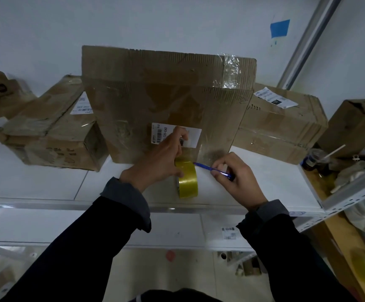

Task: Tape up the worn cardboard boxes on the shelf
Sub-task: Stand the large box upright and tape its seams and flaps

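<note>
The right hand (238,177) pinches a blue pen (213,170), its tip pointing toward ten o'clock at the yellow tape roll (188,180). The left hand (162,160) grips that roll from nine o'clock (fingers reaching up onto the box face). The tape stretches toward twelve o'clock up the upright cardboard box (166,101) standing on the shelf (46,186); the pen hand is nearer the likely cut.

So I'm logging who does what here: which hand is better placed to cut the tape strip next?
The right hand: it holds the blue pen, tip at the strip beside the yellow tape roll. The left hand is busy holding the roll against the box.
</note>
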Demonstrator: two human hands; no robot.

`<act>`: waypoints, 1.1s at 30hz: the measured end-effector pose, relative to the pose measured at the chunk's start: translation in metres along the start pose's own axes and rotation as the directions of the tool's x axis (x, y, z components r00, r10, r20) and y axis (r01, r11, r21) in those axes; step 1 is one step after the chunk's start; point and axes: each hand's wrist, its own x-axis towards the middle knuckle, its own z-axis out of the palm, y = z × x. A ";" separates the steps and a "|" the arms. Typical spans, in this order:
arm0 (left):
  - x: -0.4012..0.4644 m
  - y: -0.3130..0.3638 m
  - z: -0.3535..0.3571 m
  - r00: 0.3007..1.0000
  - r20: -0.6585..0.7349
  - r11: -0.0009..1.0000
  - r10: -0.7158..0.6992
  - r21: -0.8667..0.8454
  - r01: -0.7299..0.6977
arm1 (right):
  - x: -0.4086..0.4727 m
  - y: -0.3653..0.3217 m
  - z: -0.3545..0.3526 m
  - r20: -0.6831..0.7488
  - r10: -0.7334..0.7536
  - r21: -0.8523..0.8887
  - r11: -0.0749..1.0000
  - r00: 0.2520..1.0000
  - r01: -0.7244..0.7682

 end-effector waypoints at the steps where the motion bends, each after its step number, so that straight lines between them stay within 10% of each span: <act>1: 0.000 0.000 0.000 1.000 -0.001 1.000 -0.002 0.003 0.002 | 0.002 -0.004 -0.001 0.026 -0.030 -0.038 0.999 0.999 0.031; 33: 0.002 0.006 0.007 0.999 -0.020 0.999 0.046 0.027 -0.046 | 0.019 -0.026 0.008 0.093 0.010 -0.313 0.949 0.996 0.019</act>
